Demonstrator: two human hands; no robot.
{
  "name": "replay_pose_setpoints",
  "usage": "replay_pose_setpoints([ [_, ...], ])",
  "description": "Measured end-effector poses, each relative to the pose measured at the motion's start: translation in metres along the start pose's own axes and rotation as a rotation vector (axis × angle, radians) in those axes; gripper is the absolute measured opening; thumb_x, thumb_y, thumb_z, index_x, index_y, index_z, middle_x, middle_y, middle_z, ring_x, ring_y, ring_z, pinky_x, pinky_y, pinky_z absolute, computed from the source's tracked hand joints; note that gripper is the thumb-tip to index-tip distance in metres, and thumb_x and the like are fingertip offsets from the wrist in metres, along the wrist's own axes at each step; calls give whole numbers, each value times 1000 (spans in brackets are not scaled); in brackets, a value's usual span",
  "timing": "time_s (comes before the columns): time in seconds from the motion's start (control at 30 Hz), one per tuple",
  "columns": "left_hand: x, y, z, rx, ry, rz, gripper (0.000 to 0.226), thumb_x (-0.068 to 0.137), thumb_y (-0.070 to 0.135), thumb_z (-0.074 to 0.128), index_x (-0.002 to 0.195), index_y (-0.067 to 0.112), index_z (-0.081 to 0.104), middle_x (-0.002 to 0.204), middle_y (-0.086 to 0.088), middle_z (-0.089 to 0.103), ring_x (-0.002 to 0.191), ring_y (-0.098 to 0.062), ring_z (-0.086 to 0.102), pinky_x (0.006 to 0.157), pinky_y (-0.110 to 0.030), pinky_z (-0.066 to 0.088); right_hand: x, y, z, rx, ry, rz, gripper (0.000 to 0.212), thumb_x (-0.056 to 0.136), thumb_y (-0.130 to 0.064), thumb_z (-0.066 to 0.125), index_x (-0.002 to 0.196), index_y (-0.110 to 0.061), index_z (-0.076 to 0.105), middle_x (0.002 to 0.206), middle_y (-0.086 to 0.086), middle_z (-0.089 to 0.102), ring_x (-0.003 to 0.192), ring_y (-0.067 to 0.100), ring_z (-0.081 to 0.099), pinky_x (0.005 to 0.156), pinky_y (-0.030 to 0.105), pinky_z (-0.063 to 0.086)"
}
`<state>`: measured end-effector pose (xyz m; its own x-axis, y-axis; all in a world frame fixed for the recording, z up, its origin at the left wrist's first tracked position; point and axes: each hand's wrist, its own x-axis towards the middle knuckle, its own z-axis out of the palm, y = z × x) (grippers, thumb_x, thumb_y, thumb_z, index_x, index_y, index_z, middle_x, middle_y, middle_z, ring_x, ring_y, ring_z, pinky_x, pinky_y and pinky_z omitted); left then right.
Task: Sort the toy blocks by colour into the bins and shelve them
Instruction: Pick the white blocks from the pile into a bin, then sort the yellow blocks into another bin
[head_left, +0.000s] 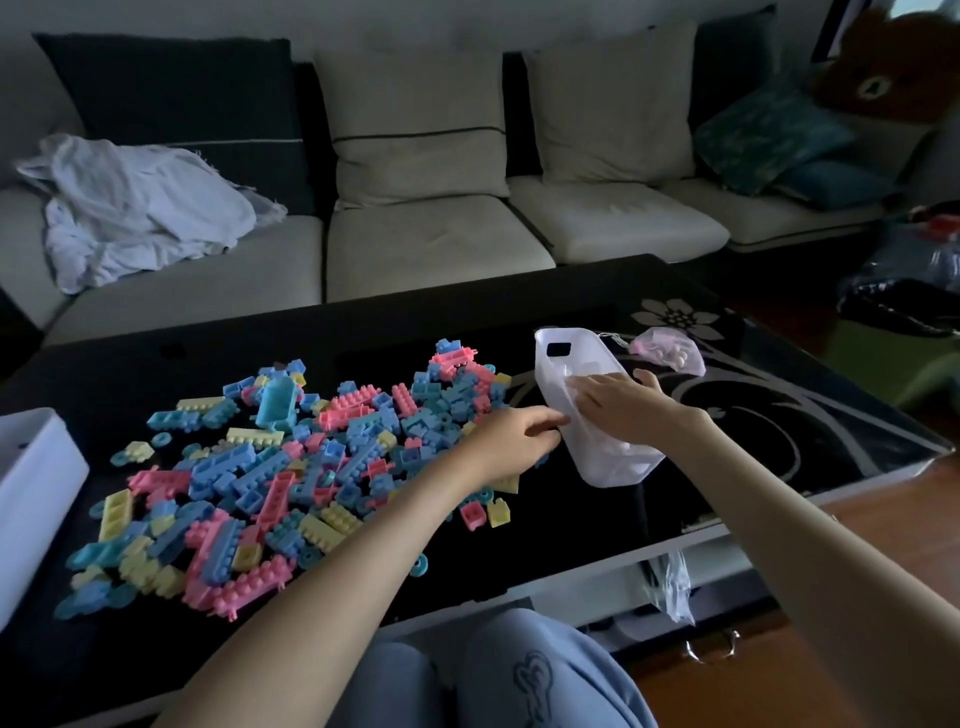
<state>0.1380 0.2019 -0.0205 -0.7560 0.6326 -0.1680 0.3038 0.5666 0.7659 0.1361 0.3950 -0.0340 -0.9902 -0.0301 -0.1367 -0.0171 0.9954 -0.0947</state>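
Reaching forward, left hand (511, 441) pinching the white bin (615, 462); right hand (621, 405) flat, fingers spread inside.

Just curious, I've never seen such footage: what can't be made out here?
Head view only.
Inside of the bin: the right hand covers it, and the cloudy wall blurs the rest.
Left hand: whether it grips or merely touches the bin's rim is unclear.
White box: cut off by the left edge.
Pouch contents: too small.
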Motion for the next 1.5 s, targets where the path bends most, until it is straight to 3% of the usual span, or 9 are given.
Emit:
replay_pose_setpoints([
  [0.17, 2, 2, -1, 11, 80, 9, 27, 99, 23, 43, 122, 26, 59, 95, 8, 63, 71, -3, 57, 63, -16, 43, -2, 17, -8, -106, 4, 129, 35, 96, -20, 29, 125, -27, 48, 84, -11, 48, 94, 13, 44, 110, 60, 4],
  [0.33, -9, -7, -17, 68, 185, 37, 26, 100, 18, 40, 118, 17, 60, 70, 8, 52, 36, 2, 41, 39, -10, 28, 1, 0, -7, -45, 185, 120, 34, 89, -10, 39, 117, -21, 56, 106, -2, 58, 115, 20, 47, 112, 54, -3],
  [0.7, -58, -42, -55, 226, 302, 63, 26, 99, 16, 44, 117, 15, 63, 93, -6, 69, 48, -7, 49, 46, -15, 37, 15, -104, -17, -98, 240, -80, 17, 90, -16, 44, 104, -16, 54, 114, 1, 54, 117, 22, 47, 113, 52, 12],
  [0.8, -98, -54, -81, 304, 380, 60, 26, 99, 18, 45, 118, 19, 63, 108, 4, 66, 70, -8, 63, 67, -21, 53, 18, -151, -15, -11, 197, -206, 33, 90, -14, 43, 122, -17, 52, 126, 1, 52, 123, 19, 44, 114, 47, 5],
  [0.93, -176, -93, -124, 421, 521, 15, 24, 97, 16, 49, 115, 19, 65, 113, 10, 60, 100, 0, 57, 78, -12, 40, 21, -237, -8, 97, 105, -409, 46, 90, -13, 41, 135, -24, 42, 141, -1, 42, 133, 16, 36, 115, 44, -1],
  [1.07, -263, -138, -157, 593, 606, -148, 29, 92, 22, 58, 120, 24, 59, 119, 10, 56, 113, -10, 52, 92, -24, 42, 13, -321, -1, 176, 8, -612, 47, 92, -14, 40, 138, -23, 39, 140, 3, 43, 132, 19, 38, 114, 44, 1],
  [1.2, -329, -172, -177, 745, 427, -549, 55, 91, 36, 58, 141, 24, 37, 144, 9, 35, 135, -12, 30, 108, -27, 29, -4, -386, 8, 189, -62, -773, 52, 92, -14, 41, 143, -22, 33, 140, 5, 42, 129, 20, 40, 115, 43, 8],
  [1.33, -357, -199, -185, 666, 446, -666, 40, 99, 26, 44, 139, 23, 44, 140, 2, 46, 126, -18, 45, 100, -33, 40, -18, -437, 14, 182, -118, -895, 60, 93, -15, 40, 149, -22, 18, 144, 6, 37, 129, 27, 38, 109, 43, 22],
  [1.5, -359, -212, -183, 818, 532, -650, 24, 95, 13, 45, 111, 20, 61, 101, -3, 61, 91, -26, 61, 75, -41, 50, -23, -468, 28, 243, -276, -949, 66, 93, -15, 42, 151, -24, 11, 157, 2, 15, 139, 30, 26, 111, 47, 29],
])
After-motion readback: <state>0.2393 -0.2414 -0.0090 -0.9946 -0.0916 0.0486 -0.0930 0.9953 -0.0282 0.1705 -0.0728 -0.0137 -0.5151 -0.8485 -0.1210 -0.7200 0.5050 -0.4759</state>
